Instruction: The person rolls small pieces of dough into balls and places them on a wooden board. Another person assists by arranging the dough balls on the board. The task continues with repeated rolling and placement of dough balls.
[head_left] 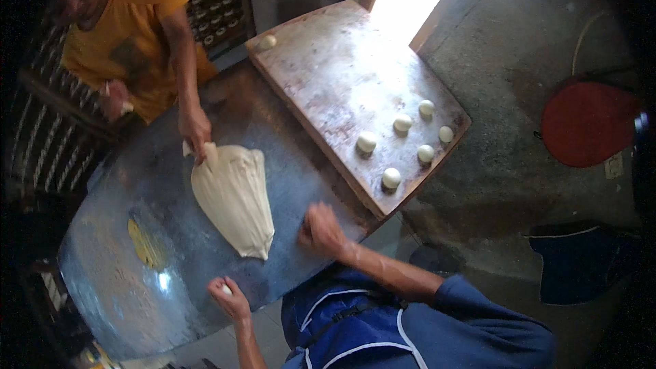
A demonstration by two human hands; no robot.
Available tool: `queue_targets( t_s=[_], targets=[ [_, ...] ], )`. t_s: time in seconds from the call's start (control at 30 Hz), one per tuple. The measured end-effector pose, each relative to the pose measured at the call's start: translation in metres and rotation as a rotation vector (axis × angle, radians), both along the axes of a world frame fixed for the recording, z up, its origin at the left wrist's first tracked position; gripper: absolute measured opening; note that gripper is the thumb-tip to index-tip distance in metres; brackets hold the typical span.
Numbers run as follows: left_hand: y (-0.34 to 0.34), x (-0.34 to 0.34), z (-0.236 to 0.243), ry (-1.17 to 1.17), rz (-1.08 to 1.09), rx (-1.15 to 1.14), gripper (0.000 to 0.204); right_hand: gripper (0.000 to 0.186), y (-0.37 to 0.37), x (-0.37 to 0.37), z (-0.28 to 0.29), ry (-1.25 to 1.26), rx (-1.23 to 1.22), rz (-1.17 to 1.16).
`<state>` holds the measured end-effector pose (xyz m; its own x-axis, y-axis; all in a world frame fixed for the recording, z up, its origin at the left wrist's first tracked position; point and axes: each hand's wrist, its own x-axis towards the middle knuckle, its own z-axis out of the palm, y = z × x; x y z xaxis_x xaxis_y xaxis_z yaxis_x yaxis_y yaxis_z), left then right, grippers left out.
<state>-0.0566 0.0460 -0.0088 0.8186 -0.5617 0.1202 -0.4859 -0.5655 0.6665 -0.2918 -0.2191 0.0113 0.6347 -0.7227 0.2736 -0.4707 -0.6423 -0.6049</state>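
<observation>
Dough (236, 201) lies ahead, lengthwise away, similarly near left hand (234, 300), clutching a white bit (226, 289), and right hand (324, 231) (curled, contents unclear)

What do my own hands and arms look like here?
Your left hand and right hand are bare, with no gloves or watch showing. Pale streaks mark your right forearm near the wrist. A short, plain blue sleeve covers that upper arm; your left forearm is bare, its sleeve out of view.
</observation>
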Motion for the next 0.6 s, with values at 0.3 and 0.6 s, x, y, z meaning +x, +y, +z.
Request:
queue_targets(
  t_s=[0.3,0.6],
  targets=[
    [-0.014,0.053,0.093,0.188,-0.884,0.705,0.048,0.024,-0.019,-0.073,0.049,0.091,-0.130,0.218],
    [-0.428,-0.197,0.199,-0.045,-1.275,-0.442,0.075,0.039,-0.130,-0.220,0.171,-0.299,0.345,-0.262]
  ],
)
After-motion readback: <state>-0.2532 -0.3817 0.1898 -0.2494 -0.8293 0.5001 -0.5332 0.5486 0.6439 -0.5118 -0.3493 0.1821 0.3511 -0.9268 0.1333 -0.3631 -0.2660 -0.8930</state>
